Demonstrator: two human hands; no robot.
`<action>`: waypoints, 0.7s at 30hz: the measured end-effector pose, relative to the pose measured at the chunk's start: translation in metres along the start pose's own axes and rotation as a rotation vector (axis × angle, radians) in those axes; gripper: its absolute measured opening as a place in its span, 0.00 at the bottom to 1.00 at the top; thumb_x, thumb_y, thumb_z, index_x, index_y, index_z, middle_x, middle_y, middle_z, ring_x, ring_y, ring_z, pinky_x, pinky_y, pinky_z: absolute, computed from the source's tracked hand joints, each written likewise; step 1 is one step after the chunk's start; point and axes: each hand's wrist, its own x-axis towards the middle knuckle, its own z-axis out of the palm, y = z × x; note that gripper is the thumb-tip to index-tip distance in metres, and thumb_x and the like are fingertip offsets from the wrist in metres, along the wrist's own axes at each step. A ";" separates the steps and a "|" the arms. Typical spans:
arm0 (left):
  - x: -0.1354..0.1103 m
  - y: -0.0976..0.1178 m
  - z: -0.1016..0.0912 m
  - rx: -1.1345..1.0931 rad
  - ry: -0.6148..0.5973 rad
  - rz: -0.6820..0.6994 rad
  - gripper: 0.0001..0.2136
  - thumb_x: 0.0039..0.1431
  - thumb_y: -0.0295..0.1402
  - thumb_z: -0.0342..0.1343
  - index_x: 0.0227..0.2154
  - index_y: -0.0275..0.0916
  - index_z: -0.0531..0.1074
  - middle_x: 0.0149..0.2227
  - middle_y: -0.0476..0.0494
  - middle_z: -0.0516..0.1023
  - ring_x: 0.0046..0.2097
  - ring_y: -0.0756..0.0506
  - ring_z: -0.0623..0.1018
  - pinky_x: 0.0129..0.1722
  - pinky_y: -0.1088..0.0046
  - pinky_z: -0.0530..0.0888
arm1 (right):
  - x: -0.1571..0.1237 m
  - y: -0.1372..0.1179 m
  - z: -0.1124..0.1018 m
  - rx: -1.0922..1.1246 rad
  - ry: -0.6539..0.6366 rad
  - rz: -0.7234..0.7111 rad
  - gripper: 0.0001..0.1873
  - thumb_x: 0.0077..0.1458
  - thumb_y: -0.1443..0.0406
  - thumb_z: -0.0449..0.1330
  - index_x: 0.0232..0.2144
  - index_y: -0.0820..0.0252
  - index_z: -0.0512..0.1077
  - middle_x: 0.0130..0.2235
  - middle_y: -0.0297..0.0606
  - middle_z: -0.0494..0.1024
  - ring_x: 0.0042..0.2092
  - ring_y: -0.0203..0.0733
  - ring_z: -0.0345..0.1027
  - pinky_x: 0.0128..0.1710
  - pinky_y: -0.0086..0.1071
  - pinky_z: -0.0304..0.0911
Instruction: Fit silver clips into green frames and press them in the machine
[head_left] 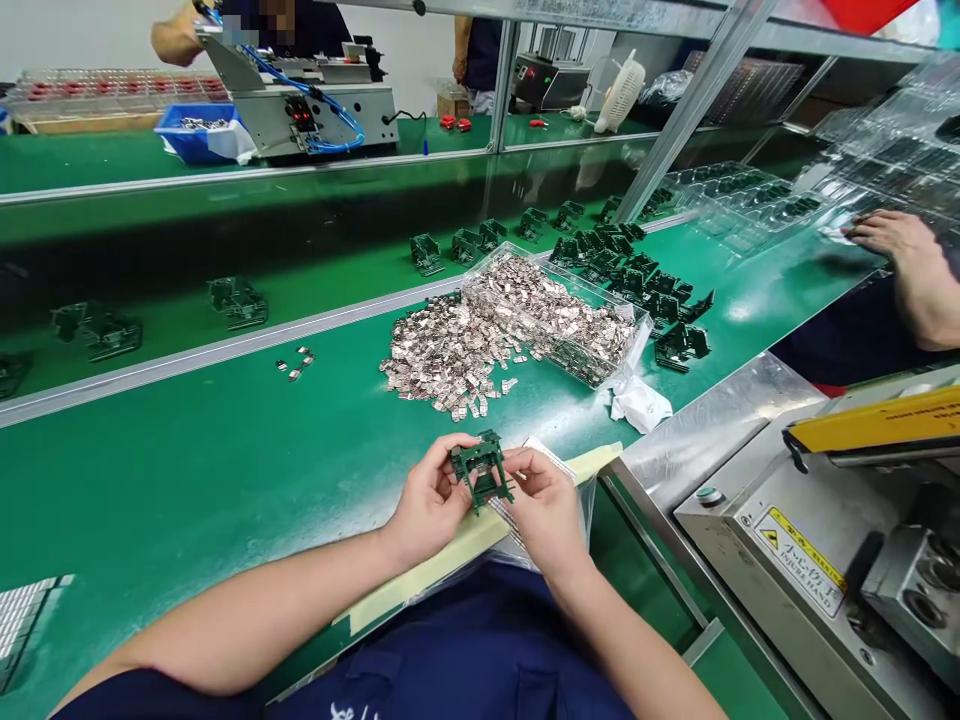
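Both of my hands hold one small dark green plastic frame part (480, 468) just above the near edge of the green bench. My left hand (429, 500) grips its left side and my right hand (541, 505) grips its right side, fingers curled around it. A heap of small shiny metal clips (450, 355) lies on the bench beyond my hands, spilling from a clear plastic tray (556, 316) full of the same clips. Several more green frame parts (651, 290) lie to the right of the tray.
A conveyor belt (187, 300) carries green frame parts behind the bench. A grey metal machine with a yellow warning label (802, 558) stands at my right. A co-worker's hand (896, 238) rests at the far right near clear blister trays (757, 200). A white cloth (639, 404) lies by the tray.
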 end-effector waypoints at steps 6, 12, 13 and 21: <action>-0.005 0.005 0.002 0.050 -0.001 -0.006 0.14 0.59 0.36 0.59 0.46 0.40 0.66 0.37 0.47 0.73 0.35 0.51 0.74 0.36 0.75 0.75 | -0.009 -0.001 0.000 0.010 0.035 -0.031 0.14 0.43 0.58 0.72 0.23 0.58 0.72 0.30 0.35 0.74 0.30 0.39 0.69 0.30 0.32 0.71; -0.014 0.011 0.017 0.109 -0.088 -0.040 0.14 0.58 0.36 0.59 0.46 0.40 0.67 0.37 0.46 0.74 0.36 0.49 0.75 0.36 0.74 0.76 | -0.032 -0.005 -0.015 0.013 0.082 -0.066 0.13 0.47 0.59 0.70 0.24 0.59 0.71 0.28 0.35 0.74 0.30 0.38 0.67 0.30 0.31 0.69; -0.013 0.012 0.020 0.113 -0.119 -0.056 0.14 0.58 0.36 0.59 0.46 0.40 0.66 0.37 0.46 0.74 0.36 0.49 0.75 0.37 0.74 0.76 | -0.037 -0.005 -0.022 0.000 0.092 -0.072 0.13 0.49 0.58 0.69 0.26 0.59 0.71 0.29 0.35 0.74 0.30 0.38 0.67 0.30 0.31 0.69; 0.036 -0.011 0.056 0.186 -0.177 0.022 0.17 0.54 0.33 0.60 0.46 0.38 0.65 0.34 0.48 0.73 0.34 0.50 0.73 0.34 0.77 0.72 | -0.059 0.034 -0.090 -0.275 0.191 0.034 0.25 0.55 0.44 0.59 0.29 0.61 0.74 0.26 0.37 0.73 0.25 0.38 0.64 0.26 0.31 0.64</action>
